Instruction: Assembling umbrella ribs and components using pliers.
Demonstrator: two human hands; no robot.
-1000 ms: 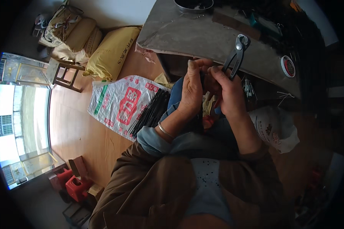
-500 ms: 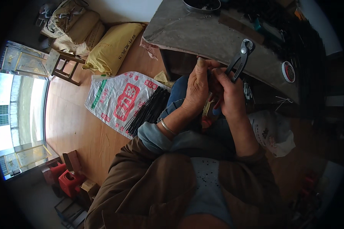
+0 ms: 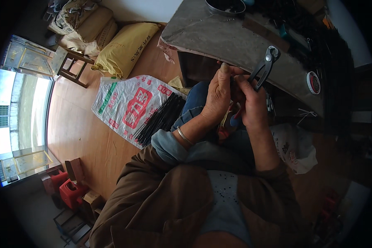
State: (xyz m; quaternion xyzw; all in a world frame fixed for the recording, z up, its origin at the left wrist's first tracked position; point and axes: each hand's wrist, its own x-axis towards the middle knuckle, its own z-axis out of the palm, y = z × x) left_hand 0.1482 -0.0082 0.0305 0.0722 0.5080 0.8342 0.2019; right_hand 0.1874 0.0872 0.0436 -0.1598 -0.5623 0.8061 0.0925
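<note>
Left hand [image 3: 217, 99] and right hand [image 3: 252, 105] together over the lap at the bench [image 3: 235, 39] front edge; right clamped on black pincers [image 3: 265, 67]; left pinching a small part, unclear. Risk: jaws nip fingertips, hands being so close; part may drop toward black rods [image 3: 161, 120] on floor sack [image 3: 126, 103].

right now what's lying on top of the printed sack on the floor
A bundle of thin black rods lies on the printed sack, by its right edge. The person's knee hides the rods' near ends.

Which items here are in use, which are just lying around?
In use: pincers in right hand; left hand meeting it; black rods on printed sack.
Lying about: yellow sack, tape roll, red containers, white bag.
</note>
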